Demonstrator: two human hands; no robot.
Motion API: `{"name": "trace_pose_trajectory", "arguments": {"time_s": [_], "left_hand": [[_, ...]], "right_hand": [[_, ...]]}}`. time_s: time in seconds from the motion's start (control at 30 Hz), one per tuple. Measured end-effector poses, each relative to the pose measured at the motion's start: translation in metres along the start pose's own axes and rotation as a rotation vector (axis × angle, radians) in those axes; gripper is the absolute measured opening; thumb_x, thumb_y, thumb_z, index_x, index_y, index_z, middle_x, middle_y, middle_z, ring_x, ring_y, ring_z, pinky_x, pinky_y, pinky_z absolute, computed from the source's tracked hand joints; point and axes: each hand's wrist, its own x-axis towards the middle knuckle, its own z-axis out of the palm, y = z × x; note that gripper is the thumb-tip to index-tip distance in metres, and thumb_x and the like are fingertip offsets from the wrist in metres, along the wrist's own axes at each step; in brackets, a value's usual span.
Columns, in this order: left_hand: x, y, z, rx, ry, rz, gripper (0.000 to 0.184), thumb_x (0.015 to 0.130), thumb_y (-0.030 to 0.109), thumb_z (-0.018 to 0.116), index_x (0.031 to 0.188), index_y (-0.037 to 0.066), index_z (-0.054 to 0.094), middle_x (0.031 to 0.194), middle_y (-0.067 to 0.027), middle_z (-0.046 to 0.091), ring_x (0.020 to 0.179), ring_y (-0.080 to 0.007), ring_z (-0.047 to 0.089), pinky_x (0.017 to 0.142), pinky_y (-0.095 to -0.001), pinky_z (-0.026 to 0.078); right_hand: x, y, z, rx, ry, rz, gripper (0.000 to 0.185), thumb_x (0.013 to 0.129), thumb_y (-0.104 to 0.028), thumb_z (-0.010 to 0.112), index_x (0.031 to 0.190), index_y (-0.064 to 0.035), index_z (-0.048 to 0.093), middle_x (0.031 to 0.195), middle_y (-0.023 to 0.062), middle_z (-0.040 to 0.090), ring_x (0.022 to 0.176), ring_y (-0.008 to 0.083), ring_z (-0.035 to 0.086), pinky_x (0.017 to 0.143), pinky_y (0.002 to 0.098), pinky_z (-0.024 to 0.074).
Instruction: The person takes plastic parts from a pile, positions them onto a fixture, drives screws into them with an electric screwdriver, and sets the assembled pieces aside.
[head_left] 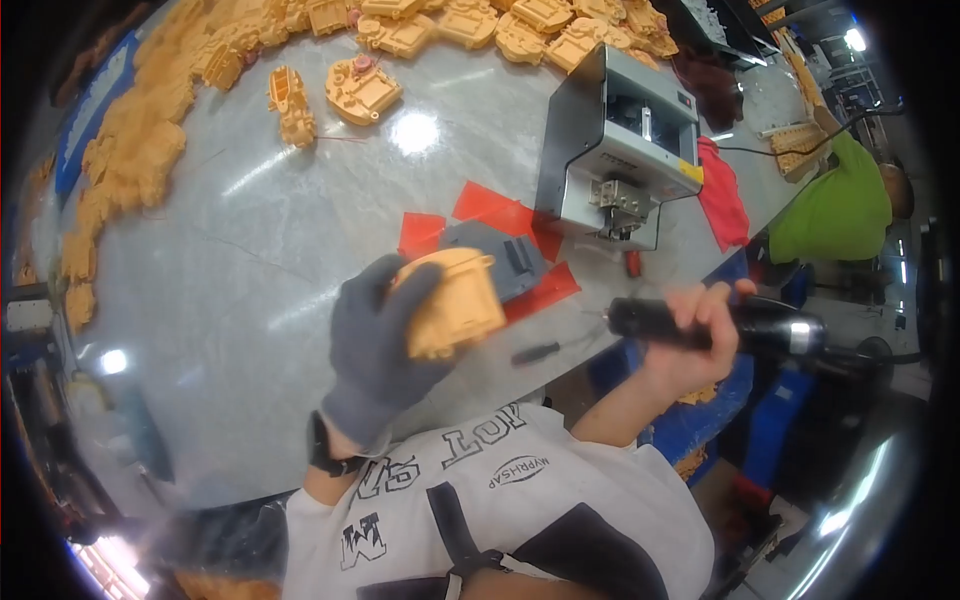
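In a dark grey glove, my left hand (378,340) grips an orange plastic housing (455,305), held above the table's near part. Just behind it, a dark grey fixture block (515,262) is fixed to the tabletop among strips of red tape (495,208). My bare right hand (700,340) is wrapped round a black electric screwdriver (765,328), its thin bit pointing left toward the housing. On the table between my hands lies a small dark-handled screwdriver (536,353).
A screw feeder machine (625,150) stands behind the fixture, with a red cloth (720,195) beside it. Orange housings are heaped along the far edge (400,30) and left edge (140,150). A co-worker in a green shirt (835,205) is at the right. Blue bins (720,400) stand below the table edge.
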Motion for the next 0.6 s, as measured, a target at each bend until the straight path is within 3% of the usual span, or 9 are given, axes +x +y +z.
{"name": "trace_pose_trajectory", "arguments": {"time_s": [0.1,0.23,0.37,0.47,0.53,0.6], "left_hand": [[0.023,0.006,0.039,0.230,-0.157,0.067,0.072,0.054,0.027,0.077,0.119,0.012,0.048,0.124,-0.0142,0.042,0.110,-0.0325,0.041,0.093,-0.0462,0.034],[0.024,0.005,0.033,0.304,-0.313,0.085,0.080,0.055,0.034,0.076,0.123,0.007,0.043,0.129,-0.0175,0.039,0.113,-0.0372,0.038,0.099,-0.0524,0.025],[0.022,0.008,0.031,0.299,-0.310,0.063,0.077,0.057,0.033,0.075,0.123,0.009,0.043,0.129,-0.0188,0.038,0.113,-0.0371,0.038,0.099,-0.0523,0.025],[0.040,0.010,0.033,0.232,-0.185,0.154,0.074,0.059,0.032,0.074,0.123,0.010,0.044,0.124,-0.0174,0.041,0.111,-0.0352,0.039,0.099,-0.0518,0.025],[0.044,0.000,0.048,0.243,-0.369,0.150,0.081,0.054,0.028,0.076,0.126,0.011,0.043,0.118,-0.0153,0.045,0.109,-0.0351,0.043,0.097,-0.0485,0.031],[0.040,0.000,0.048,0.165,-0.331,0.133,0.077,0.055,0.025,0.075,0.125,0.014,0.045,0.111,-0.0137,0.047,0.105,-0.0335,0.045,0.094,-0.0458,0.035]], "right_hand": [[0.007,-0.004,-0.002,-0.043,-0.001,-0.035,0.039,0.076,-0.009,0.049,0.114,-0.0061,0.040,0.066,0.0030,0.042,0.054,0.0149,0.044,0.059,0.0314,0.0376],[0.020,-0.008,-0.002,-0.089,-0.061,-0.116,0.039,0.076,-0.009,0.049,0.113,-0.0046,0.039,0.066,0.0035,0.043,0.055,0.0149,0.045,0.059,0.0316,0.0381],[0.038,-0.007,0.010,-0.104,-0.021,-0.214,0.040,0.075,-0.008,0.050,0.112,-0.0026,0.038,0.066,0.0037,0.044,0.054,0.0149,0.045,0.059,0.0317,0.0387],[0.039,-0.008,0.020,-0.098,-0.067,-0.224,0.040,0.075,-0.007,0.050,0.112,-0.0031,0.037,0.065,0.0037,0.043,0.054,0.0148,0.045,0.059,0.0316,0.0383],[0.038,-0.008,0.019,-0.096,-0.075,-0.214,0.039,0.075,-0.008,0.050,0.112,-0.0034,0.038,0.066,0.0036,0.043,0.054,0.0147,0.045,0.059,0.0317,0.0381],[0.039,-0.008,0.017,-0.093,-0.077,-0.211,0.039,0.075,-0.008,0.050,0.112,-0.0037,0.038,0.066,0.0036,0.043,0.054,0.0147,0.045,0.059,0.0318,0.0379]]}}
